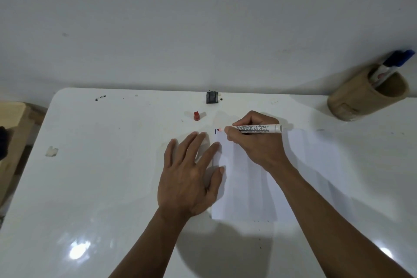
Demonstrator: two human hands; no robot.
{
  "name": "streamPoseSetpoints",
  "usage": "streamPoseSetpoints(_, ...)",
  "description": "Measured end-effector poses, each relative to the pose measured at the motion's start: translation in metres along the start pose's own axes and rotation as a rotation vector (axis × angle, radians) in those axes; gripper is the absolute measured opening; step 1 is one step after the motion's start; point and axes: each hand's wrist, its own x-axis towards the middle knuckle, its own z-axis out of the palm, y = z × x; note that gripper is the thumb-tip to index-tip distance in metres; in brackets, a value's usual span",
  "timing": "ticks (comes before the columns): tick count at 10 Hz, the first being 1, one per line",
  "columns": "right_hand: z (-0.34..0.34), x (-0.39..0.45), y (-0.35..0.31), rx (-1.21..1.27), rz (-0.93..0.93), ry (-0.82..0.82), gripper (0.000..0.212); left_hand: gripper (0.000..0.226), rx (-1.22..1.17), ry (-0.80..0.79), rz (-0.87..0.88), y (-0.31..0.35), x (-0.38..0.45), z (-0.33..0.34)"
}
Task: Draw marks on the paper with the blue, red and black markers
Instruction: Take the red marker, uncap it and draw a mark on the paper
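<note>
A white sheet of paper [246, 189] lies on the white table [101, 176]. My right hand [257, 142] grips an uncapped red marker [257, 128], its red tip touching the paper's top left corner beside a short blue mark [216, 131]. My left hand [191, 171] rests flat, fingers spread, with fingertips on the paper's left edge. The red cap [196, 116] stands on the table behind the paper. A blue-capped marker [397, 61] sticks out of a tan holder [361, 97] at the far right.
A small black block [212, 97] sits at the table's back edge against the wall. A scrap of tape [52, 151] is stuck on the left side of the table. A wooden stool [11, 124] stands beyond the left edge.
</note>
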Motion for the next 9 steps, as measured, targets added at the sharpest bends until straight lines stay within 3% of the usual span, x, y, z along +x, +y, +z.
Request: streamPoseSetpoints(9,-0.002,-0.002,-0.011,-0.117,0.027,-0.051,0.02,0.051,-0.021,0.048,0.009,0.0,0.001,0.003)
